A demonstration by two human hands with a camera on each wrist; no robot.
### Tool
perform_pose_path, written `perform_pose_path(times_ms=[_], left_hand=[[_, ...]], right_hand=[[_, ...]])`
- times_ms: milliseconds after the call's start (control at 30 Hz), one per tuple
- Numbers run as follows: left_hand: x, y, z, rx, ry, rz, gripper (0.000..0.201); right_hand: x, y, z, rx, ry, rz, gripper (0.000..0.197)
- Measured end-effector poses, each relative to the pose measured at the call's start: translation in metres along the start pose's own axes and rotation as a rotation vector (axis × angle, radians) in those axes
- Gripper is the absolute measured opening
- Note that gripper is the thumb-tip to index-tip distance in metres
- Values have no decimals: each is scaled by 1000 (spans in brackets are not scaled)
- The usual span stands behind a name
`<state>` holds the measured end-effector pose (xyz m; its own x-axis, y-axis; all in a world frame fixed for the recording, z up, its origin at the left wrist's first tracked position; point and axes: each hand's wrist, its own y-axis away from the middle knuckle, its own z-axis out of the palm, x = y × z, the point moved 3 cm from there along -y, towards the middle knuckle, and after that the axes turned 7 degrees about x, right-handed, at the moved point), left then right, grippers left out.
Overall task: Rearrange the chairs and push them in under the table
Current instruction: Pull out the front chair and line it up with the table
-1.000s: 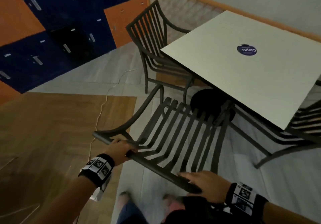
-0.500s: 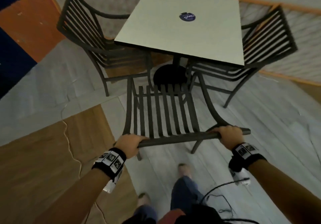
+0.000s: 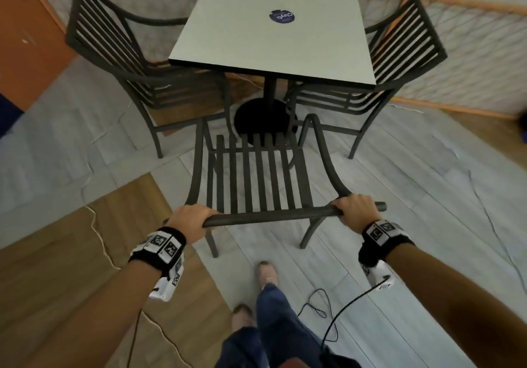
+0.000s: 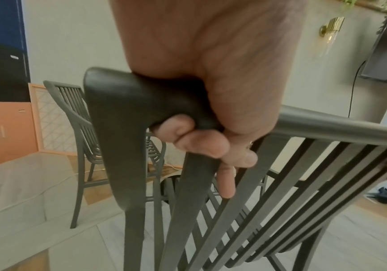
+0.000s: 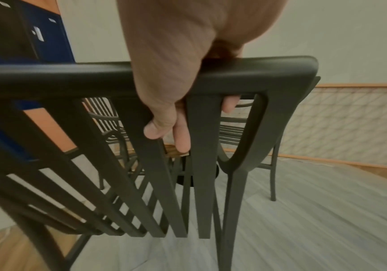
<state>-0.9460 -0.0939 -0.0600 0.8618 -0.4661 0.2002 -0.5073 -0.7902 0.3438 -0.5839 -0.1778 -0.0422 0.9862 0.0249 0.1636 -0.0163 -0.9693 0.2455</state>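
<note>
A dark slatted chair stands in front of me, facing the near side of the square white table. My left hand grips the left end of its top rail, fingers curled under the bar. My right hand grips the right end of the same rail, fingers wrapped behind it. The chair's seat front sits near the table's round black base, short of the tabletop edge. Two more dark chairs are tucked at the table's left and right sides.
Pale plank flooring meets a wooden patch at my left. A thin white cord runs across it, and a black cable loops by my feet. A low lattice panel lines the wall behind the table.
The chair has swung round from a slanted stance at the table's corner to face the near side squarely. My hands have slid out to the ends of the top rail.
</note>
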Motion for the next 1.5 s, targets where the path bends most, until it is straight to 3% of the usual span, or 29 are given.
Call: perform_pose_path(times_ms=[233, 400, 1000, 1500], left_hand=[[-37, 27, -2, -42, -86, 43, 49], [-58, 24, -7, -41, -180, -2, 40], [-81, -111, -50, 57, -104, -20, 20], [-101, -178, -78, 29, -189, -53, 26]], right_hand=[[-50, 42, 18, 9, -111, 45, 27], [-73, 45, 22, 36, -157, 66, 27], [-24, -74, -24, -2, -148, 68, 22], [-5, -145, -32, -25, -177, 37, 19]])
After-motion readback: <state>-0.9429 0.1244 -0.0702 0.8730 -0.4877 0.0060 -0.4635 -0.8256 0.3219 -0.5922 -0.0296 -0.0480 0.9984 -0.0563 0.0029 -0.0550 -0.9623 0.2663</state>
